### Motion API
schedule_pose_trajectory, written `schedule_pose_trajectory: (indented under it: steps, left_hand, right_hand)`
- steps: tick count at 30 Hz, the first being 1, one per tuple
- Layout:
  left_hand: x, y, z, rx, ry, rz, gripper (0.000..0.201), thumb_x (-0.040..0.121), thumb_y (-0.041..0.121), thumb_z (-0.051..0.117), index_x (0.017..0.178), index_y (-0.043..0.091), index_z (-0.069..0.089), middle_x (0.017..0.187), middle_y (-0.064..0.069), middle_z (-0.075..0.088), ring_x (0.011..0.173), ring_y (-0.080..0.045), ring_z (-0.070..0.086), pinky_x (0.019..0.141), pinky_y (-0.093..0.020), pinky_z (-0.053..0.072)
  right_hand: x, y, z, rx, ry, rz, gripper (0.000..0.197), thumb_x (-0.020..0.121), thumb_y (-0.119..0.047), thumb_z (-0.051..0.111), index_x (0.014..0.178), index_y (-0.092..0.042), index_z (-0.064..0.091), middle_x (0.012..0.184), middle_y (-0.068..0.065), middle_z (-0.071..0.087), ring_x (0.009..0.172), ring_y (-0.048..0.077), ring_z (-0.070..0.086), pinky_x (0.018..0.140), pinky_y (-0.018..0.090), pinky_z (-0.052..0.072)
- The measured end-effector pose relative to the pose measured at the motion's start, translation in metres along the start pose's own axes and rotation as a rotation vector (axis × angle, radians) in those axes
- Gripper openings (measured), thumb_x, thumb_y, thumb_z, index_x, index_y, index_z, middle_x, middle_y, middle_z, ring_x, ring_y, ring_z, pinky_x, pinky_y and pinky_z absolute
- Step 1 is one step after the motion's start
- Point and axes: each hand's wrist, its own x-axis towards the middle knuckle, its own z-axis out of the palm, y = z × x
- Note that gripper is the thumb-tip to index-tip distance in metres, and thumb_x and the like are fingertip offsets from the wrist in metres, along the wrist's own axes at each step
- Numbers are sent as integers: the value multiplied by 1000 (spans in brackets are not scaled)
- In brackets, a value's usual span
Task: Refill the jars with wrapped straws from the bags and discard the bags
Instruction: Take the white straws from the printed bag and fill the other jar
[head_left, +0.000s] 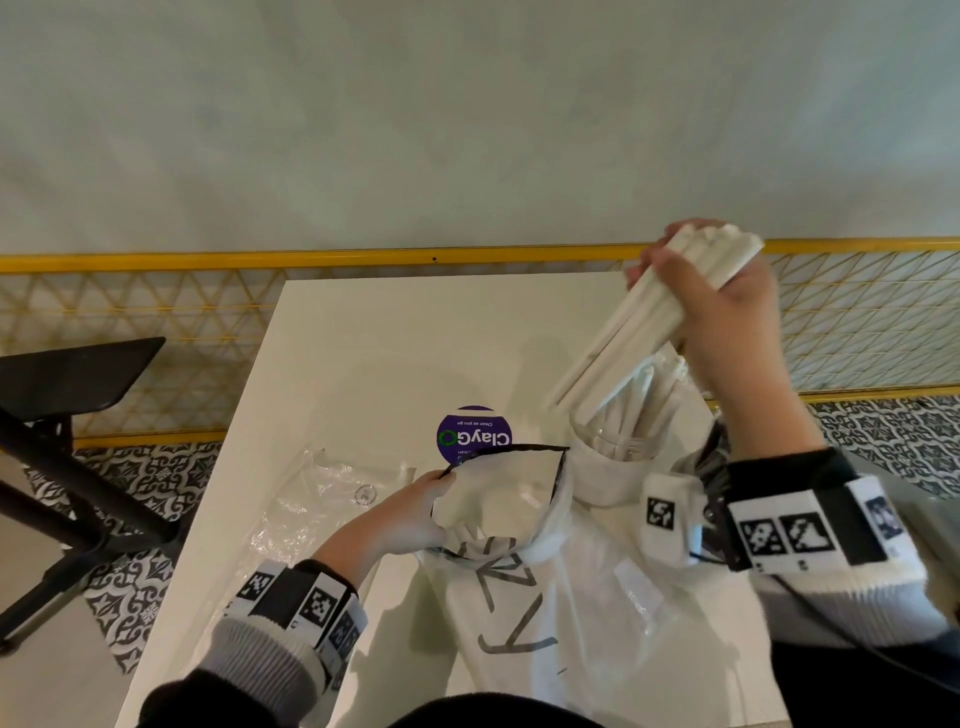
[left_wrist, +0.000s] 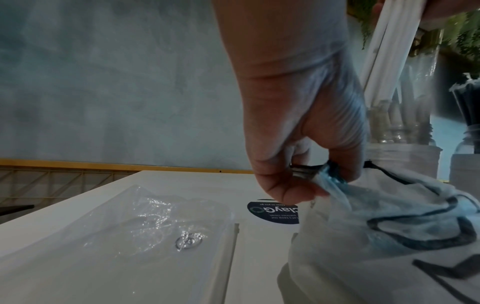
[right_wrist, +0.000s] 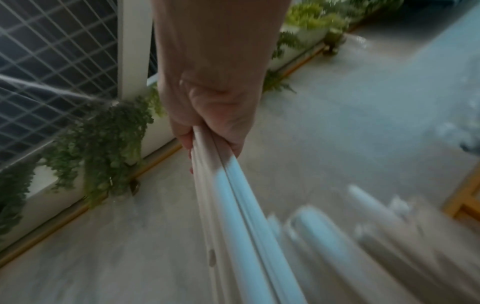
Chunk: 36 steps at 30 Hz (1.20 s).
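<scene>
The right hand (head_left: 727, 317) clenched a bundle of wrapped straws (head_left: 639, 332), light, stiff and likely slippery, near its upper end above the far-right jar (head_left: 613, 467), while the left hand (head_left: 405, 519) pinched the limp bag's (head_left: 545, 597) rim.

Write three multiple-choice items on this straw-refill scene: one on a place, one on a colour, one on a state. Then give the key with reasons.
1. Where does the empty clear bag lie?
A. On the table, left of the white bag
B. Inside the jar
C. On the chair

2. What colour is the round sticker on the table?
A. Yellow
B. Purple
C. Red

3. What is the right hand doing?
A. Resting flat on the table
B. Pinching the white bag
C. Gripping a straw bundle above the jar

Key:
1 A: it lies flat beside the white bag.
2 B: a purple disc with white lettering.
3 C: its fingers wrap the bundle, while the left hand pinches the bag's rim.
</scene>
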Motion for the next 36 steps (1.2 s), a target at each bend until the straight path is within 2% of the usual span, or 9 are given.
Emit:
schedule_pose_trajectory:
  steps: [2, 13, 16, 19, 21, 25, 28, 32, 36]
  left_hand:
    - [-1, 1, -1, 1, -3, 2, 82, 82, 11, 58, 150, 21, 12, 156, 10, 11, 120, -11, 40, 99, -27, 44]
    - [-3, 3, 0, 1, 11, 17, 83, 83, 10, 60, 150, 18, 12, 156, 8, 11, 129, -13, 36, 95, -21, 42]
    - [-4, 3, -1, 2, 6, 14, 83, 83, 10, 59, 150, 17, 11, 156, 7, 11, 118, -10, 41, 90, -21, 44]
    - [-6, 2, -1, -3, 0, 4, 83, 83, 11, 59, 150, 18, 10, 157, 7, 10, 117, -13, 45, 93, -27, 47]
    - [-6, 1, -1, -12, 2, 2, 83, 83, 11, 58, 150, 18, 10, 157, 7, 10, 117, -14, 48, 87, -25, 48]
    - [-7, 1, -1, -24, 6, 6, 82, 84, 12, 58, 150, 18, 10, 156, 8, 10, 101, -12, 52, 65, -14, 41]
    - [-10, 0, -2, -18, 14, 11, 81, 84, 13, 58, 150, 17, 11, 157, 7, 11, 115, -13, 48, 77, -15, 39]
    - [-13, 1, -3, -9, 16, 19, 81, 84, 14, 58, 150, 15, 11, 157, 5, 11, 123, -15, 43, 84, -17, 35]
    - [-14, 2, -3, -13, 24, 22, 81, 84, 13, 59, 149, 13, 12, 156, 3, 12, 128, -18, 41, 84, -16, 33]
  right_hand:
    - [9, -8, -11, -13, 28, -58, 13, 88, -7, 63, 99, -13, 59, 90, 8, 67, 84, 28, 70, 84, 51, 56]
    - [2, 22, -18, -331, 214, -127, 16, 87, -21, 63, 93, -30, 51, 93, 8, 69, 85, 25, 68, 72, 36, 55]
    - [-2, 46, -14, -439, 224, -78, 19, 87, -22, 65, 100, -20, 51, 83, -2, 62, 77, 18, 59, 59, 18, 45]
    - [-4, 61, -11, -512, 206, -59, 32, 88, -23, 63, 118, -22, 51, 83, -9, 56, 73, 12, 57, 57, 17, 43]
    - [-1, 71, -12, -550, 176, -65, 41, 87, -22, 63, 124, -27, 46, 85, -7, 58, 73, 11, 57, 60, 22, 47]
    - [3, 93, -13, -775, 122, -91, 34, 78, -23, 69, 110, -19, 57, 102, 10, 61, 99, 32, 55, 85, 44, 48]
    - [1, 99, -10, -943, 122, -132, 43, 73, -24, 74, 112, -11, 61, 116, 15, 58, 117, 35, 45, 100, 45, 35]
    - [-4, 89, -5, -863, 101, -259, 79, 75, -24, 78, 141, -10, 36, 144, 18, 36, 136, 31, 31, 112, 41, 30]
    - [-10, 103, -1, -1026, -21, -502, 42, 96, -20, 48, 132, 1, 50, 139, 24, 45, 131, 38, 41, 107, 47, 38]
